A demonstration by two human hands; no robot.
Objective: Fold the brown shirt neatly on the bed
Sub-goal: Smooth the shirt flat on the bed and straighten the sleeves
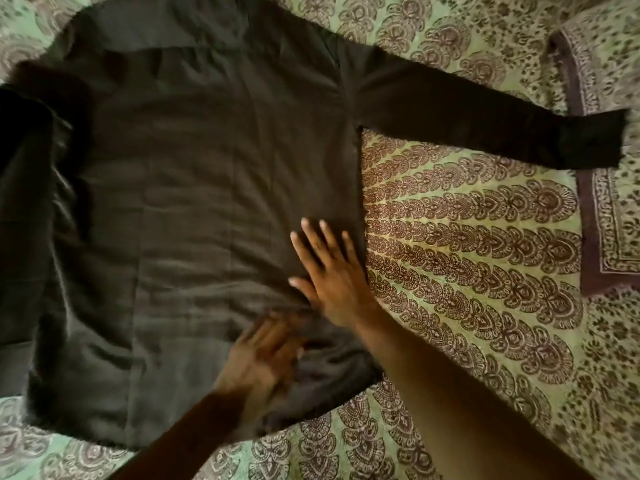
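The brown shirt [207,188] lies spread flat on the bed, back side up, its collar end away from me. One long sleeve [485,133] stretches out to the right; the other sleeve [20,209] runs down the left edge. My right hand [329,271] presses flat on the shirt near its lower right side, fingers straight and spread. My left hand [263,355] rests on the wrinkled hem area just below it, blurred by motion, fingers stretched out over the cloth.
The bed is covered by a green sheet with a dark red paisley print [467,271]. A bordered patterned pillow or cloth [609,209] lies at the right edge.
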